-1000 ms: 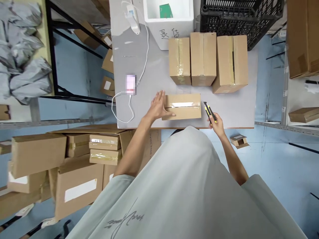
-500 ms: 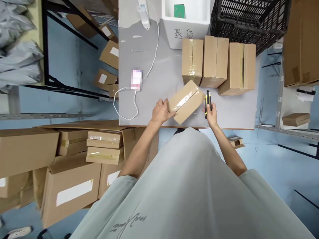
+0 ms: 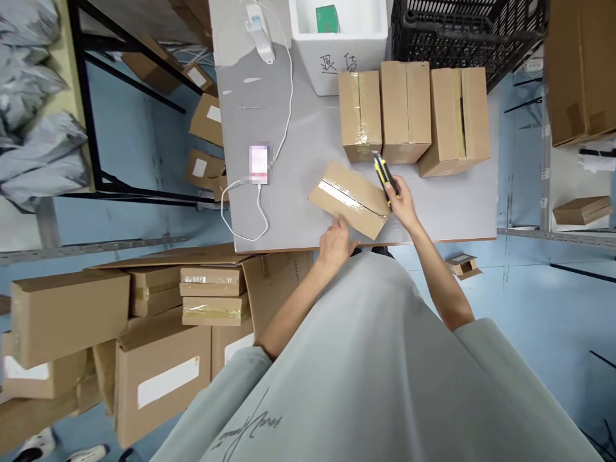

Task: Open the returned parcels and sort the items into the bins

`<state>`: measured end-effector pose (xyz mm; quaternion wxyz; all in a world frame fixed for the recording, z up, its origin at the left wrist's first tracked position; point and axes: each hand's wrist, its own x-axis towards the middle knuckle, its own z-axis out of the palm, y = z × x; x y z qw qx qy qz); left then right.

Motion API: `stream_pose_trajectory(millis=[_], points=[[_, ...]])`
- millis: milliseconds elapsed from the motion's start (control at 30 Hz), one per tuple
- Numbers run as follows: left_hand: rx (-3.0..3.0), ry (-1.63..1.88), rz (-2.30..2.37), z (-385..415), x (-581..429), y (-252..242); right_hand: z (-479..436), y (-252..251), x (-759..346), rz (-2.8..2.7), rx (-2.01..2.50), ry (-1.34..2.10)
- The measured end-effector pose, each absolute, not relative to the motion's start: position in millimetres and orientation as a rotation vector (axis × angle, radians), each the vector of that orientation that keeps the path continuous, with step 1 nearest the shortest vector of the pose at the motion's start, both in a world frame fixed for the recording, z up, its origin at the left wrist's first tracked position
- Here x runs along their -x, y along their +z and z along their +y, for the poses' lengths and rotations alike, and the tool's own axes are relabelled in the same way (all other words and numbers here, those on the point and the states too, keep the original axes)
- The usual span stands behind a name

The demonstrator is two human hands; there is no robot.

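Note:
A taped cardboard box [image 3: 349,197] lies skewed near the front edge of the grey table [image 3: 298,147]. My left hand [image 3: 337,240] rests at the box's near side, its fingers curled against the cardboard. My right hand [image 3: 402,202] is closed round a yellow and black utility knife [image 3: 385,174]. The knife points away from me, over the box's far right corner. Three taller taped boxes [image 3: 407,112] stand side by side just behind.
A phone [image 3: 258,162] on a white cable lies left on the table, with a white foam bin [image 3: 339,38] and a black crate [image 3: 462,32] at the back. Stacked cartons [image 3: 158,333] sit on the floor to my left. Shelving [image 3: 577,96] stands right.
The box has been turned round on the table, from square-on to slanting the other way. My left hand slid from its left end to its near side, and the knife hand moved up to its right corner.

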<state>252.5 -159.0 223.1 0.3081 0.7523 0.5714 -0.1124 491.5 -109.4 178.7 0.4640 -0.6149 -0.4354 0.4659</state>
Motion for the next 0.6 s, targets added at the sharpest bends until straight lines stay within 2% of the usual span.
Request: stream_pose_trajectory(millis=[100, 267, 400, 600], points=[[-2.320, -0.188, 1.124, -122, -265, 215, -142, 181, -524, -0.891, 1.544, 1.178], [-2.382, -0.334, 0.807, -64, -300, 198, -203, 169, -542, -0.667, 1.635, 1.256], [-2.393, -0.271, 0.869, -48, -310, 191, -229, 158, -543, -0.580, 1.658, 1.285], [-2.278, -0.110, 1.285, -38, -318, 178, -224, 148, -551, -0.595, 1.632, 1.329]])
